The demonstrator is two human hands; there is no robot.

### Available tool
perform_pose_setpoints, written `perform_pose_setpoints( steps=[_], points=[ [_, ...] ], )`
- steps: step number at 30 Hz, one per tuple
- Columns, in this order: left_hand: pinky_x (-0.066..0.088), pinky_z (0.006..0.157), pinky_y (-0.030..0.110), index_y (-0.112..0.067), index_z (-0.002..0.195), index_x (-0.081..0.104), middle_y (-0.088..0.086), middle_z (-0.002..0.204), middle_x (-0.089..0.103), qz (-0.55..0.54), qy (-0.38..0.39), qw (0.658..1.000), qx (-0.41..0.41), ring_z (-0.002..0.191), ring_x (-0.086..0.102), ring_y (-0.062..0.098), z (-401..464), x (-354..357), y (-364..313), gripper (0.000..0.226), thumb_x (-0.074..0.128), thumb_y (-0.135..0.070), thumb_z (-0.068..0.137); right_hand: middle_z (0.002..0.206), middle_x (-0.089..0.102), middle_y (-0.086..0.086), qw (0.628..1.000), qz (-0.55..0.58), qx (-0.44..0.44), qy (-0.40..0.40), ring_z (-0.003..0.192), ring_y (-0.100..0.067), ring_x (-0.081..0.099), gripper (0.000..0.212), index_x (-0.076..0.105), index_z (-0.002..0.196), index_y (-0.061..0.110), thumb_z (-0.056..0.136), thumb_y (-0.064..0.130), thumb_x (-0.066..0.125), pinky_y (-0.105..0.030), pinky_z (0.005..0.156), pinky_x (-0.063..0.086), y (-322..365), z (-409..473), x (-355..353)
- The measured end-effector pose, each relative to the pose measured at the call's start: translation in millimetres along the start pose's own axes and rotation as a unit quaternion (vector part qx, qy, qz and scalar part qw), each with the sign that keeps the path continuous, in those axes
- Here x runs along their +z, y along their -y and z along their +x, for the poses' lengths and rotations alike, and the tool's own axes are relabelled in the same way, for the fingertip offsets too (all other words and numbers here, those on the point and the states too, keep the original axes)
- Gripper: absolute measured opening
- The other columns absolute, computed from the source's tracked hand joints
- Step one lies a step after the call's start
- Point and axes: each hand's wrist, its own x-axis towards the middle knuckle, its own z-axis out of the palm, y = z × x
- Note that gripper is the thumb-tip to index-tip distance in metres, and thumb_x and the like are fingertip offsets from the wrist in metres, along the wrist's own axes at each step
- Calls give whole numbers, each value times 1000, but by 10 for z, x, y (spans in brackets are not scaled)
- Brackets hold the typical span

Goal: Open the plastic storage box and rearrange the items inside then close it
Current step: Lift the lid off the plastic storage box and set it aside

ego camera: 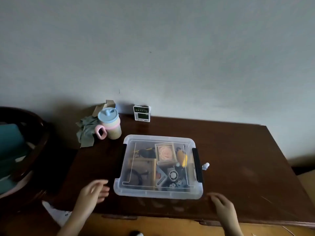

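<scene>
On table, storage box (158, 167) lengthwise left-right.

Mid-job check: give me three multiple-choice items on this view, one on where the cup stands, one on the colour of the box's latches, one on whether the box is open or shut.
1. Where is the cup relative to the storage box?
A. Beyond its far left corner
B. Inside it
C. On its lid

2. What colour are the latches?
A. Black
B. Red
C. White

3. What state is the box in?
A. Lid on, hands off it
B. Lid off
C. Lid being lifted

Answers: 1 A, it stands on the table beside a cloth. 2 A, both side latches are dark. 3 A, the left hand and right hand hover near the front corners.
</scene>
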Motion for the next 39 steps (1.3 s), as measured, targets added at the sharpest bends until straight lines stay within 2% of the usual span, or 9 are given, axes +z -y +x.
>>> perform_pose_setpoints(
  steps=[6, 11, 14, 18, 23, 27, 32, 35, 39],
  points=[
    [47, 84, 33, -17, 97, 65, 4, 96, 66, 46, -3, 990, 135, 94, 62, 20, 364, 278, -572, 20, 48, -7, 96, 79, 71, -7, 992, 49, -113, 33, 76, -18, 67, 26, 69, 85, 13, 96, 4, 47, -21, 63, 51, 718, 282, 157],
    [43, 92, 30, -8, 110, 65, 14, 115, 58, 185, -71, 960, 197, 107, 57, 25, 618, 493, -693, 24, 55, -2, 89, 82, 69, 2, 991, -43, -128, -4, 74, -18, 65, 19, 67, 88, 21, 92, 10, 52, -36, 68, 57, 932, 474, 363],
    [43, 97, 40, -10, 122, 57, 18, 122, 50, 261, -93, 944, 181, 113, 51, 33, 680, 566, -674, 34, 59, -9, 88, 100, 66, 0, 983, -124, -134, -28, 82, -15, 63, 16, 65, 100, 20, 89, 13, 56, -32, 70, 56, 907, 583, 454],
    [45, 89, 39, -13, 132, 46, 16, 125, 49, 301, -102, 938, 136, 114, 51, 32, 714, 597, -627, 46, 61, -22, 89, 114, 59, -3, 974, -174, -139, -44, 90, -15, 57, 29, 59, 114, 16, 86, 19, 63, -29, 74, 51, 858, 707, 512],
    [47, 82, 38, -12, 132, 47, 12, 126, 53, 333, -101, 932, 101, 112, 55, 29, 737, 594, -583, 48, 60, -33, 90, 106, 63, 2, 973, -190, -130, -35, 82, -11, 57, 40, 51, 116, 18, 82, 25, 70, -22, 61, 48, 819, 748, 527],
    [47, 87, 37, -10, 131, 52, 9, 128, 58, 357, -102, 923, 102, 115, 56, 28, 772, 577, -578, 48, 57, -36, 92, 91, 63, 6, 964, -233, -124, -28, 66, -6, 56, 36, 59, 116, 15, 85, 32, 67, -16, 48, 42, 812, 781, 491],
    [45, 92, 35, -8, 127, 56, 10, 127, 60, 403, -83, 907, 94, 118, 56, 30, 858, 525, -623, 44, 56, -35, 93, 78, 65, 3, 954, -261, -150, 2, 64, -11, 63, 23, 68, 103, 13, 89, 29, 61, -25, 54, 53, 832, 826, 450],
    [47, 87, 35, -7, 109, 62, 11, 111, 64, 416, -73, 902, 86, 110, 59, 34, 878, 531, -645, 30, 55, -31, 93, 77, 66, 0, 953, -260, -153, 12, 66, -13, 64, 18, 68, 97, 12, 90, 27, 61, -29, 59, 57, 839, 831, 442],
    [43, 97, 38, -9, 111, 61, 9, 111, 62, 351, -62, 934, 36, 105, 59, 27, 912, 447, -569, 22, 49, -21, 98, 75, 66, -1, 949, -270, -160, 21, 65, -14, 64, 15, 67, 89, 13, 90, 26, 59, -27, 55, 53, 856, 826, 416]
  ],
)
